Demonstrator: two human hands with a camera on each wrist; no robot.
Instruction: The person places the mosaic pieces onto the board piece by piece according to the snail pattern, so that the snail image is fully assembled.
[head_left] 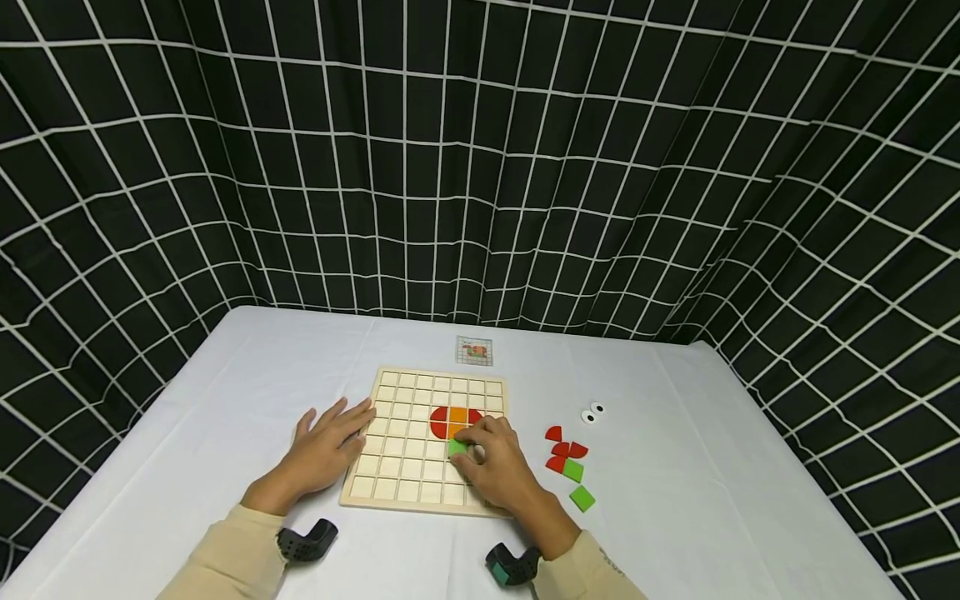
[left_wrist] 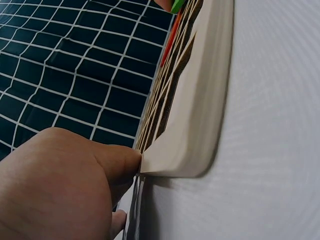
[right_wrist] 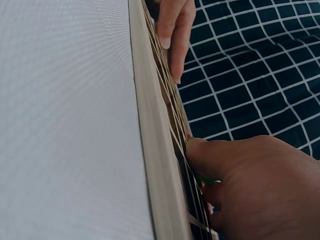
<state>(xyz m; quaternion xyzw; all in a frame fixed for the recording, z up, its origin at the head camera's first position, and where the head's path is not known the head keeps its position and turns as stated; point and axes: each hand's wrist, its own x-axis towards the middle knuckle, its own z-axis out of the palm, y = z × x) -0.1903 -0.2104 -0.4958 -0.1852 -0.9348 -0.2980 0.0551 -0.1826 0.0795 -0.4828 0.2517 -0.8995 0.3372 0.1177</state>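
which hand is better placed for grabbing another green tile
Probably the right hand: though holding a green tile, it's nearer the loose green tiles; the left hand is at the board's left edge.

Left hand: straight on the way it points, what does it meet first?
Most likely the board, at its left edge; the left hand seems to touch it there. Whether it would slide over is unclear.
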